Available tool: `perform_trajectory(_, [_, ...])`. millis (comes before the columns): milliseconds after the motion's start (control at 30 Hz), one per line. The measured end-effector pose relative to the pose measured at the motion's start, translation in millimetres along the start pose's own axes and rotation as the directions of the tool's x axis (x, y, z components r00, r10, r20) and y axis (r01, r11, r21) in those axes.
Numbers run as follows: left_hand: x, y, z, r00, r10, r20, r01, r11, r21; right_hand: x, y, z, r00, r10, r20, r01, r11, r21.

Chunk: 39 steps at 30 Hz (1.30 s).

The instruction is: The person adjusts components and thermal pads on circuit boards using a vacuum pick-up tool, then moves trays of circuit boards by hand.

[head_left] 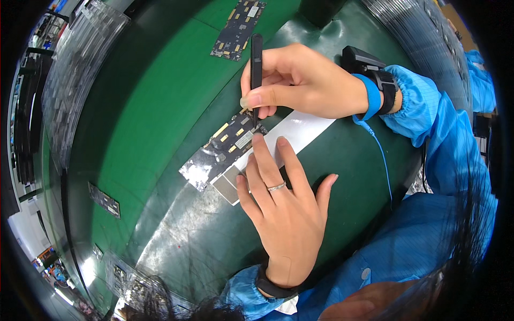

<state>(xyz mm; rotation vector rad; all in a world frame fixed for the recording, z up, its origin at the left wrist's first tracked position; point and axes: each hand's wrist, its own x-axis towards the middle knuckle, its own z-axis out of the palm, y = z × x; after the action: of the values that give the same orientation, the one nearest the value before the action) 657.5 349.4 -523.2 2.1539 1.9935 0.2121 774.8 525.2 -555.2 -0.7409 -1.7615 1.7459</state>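
Observation:
A dark circuit board (230, 140) with pale rectangular parts lies at an angle on the green mat. My right hand (316, 85) is closed around upright black tweezers (257, 59), whose tips point down at the board's right end. Stretched out with fingers apart, my left hand (289, 219) rests beside the board, a fingertip at its near right edge. Beneath my left fingers runs a glossy white strip (302, 128), with a small grey rectangle (227, 184) at its left end. The exact contact of the tweezer tips is too small to tell.
Another dark board (238, 29) lies farther off, and a smaller one (104, 200) sits on the green surface at left. Clear plastic trays are stacked at left (80, 75) and right (415, 35). A blue cord (381, 155) hangs from my right wristband.

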Motion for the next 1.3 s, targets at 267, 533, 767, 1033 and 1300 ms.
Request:
perform_trajectory(267, [7.1,-2.0,-2.5,1.000,-0.003,0.002,0.003,0.998,0.059,-0.6,-22.1,-17.0,0.983,-0.006,0.184,0.040,0.983,-0.180])
perform_trajectory(533, [-3.8,10.3,-3.2,1.000,-0.016,0.024,0.015,0.999,0.031,-19.6,-39.7,-4.4,0.997,-0.073,0.018,0.075,0.991,-0.110])
perform_trajectory(767, [-19.8,18.4,-3.6,0.993,-0.058,0.106,0.055,0.998,0.033,-28.4,-3.8,13.2,0.997,0.005,0.077,0.002,0.996,-0.094])
perform_trajectory(1033, [-19.0,15.0,-0.5,0.992,-0.051,0.115,0.042,0.996,0.076,-24.5,6.4,14.4,0.988,-0.075,0.135,0.106,0.966,-0.235])
perform_trajectory(1300, [-10.6,11.7,2.7,0.998,-0.044,0.050,0.041,0.998,0.045,-1.8,-1.8,6.5,0.998,0.046,-0.032,-0.041,0.987,0.158])
